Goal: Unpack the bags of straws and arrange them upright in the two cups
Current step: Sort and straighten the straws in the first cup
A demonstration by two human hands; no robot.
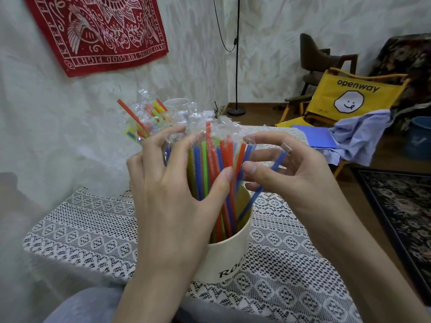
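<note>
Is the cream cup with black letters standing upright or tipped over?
Upright: the cream cup stands on the lace tablecloth, coloured straws rising from it.

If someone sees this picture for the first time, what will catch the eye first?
First, the bright straws standing in the cream cup at the centre, with the left hand and the right hand around them. Next, the red banner on the wall, upper left, and the yellow chair at the right.
</note>
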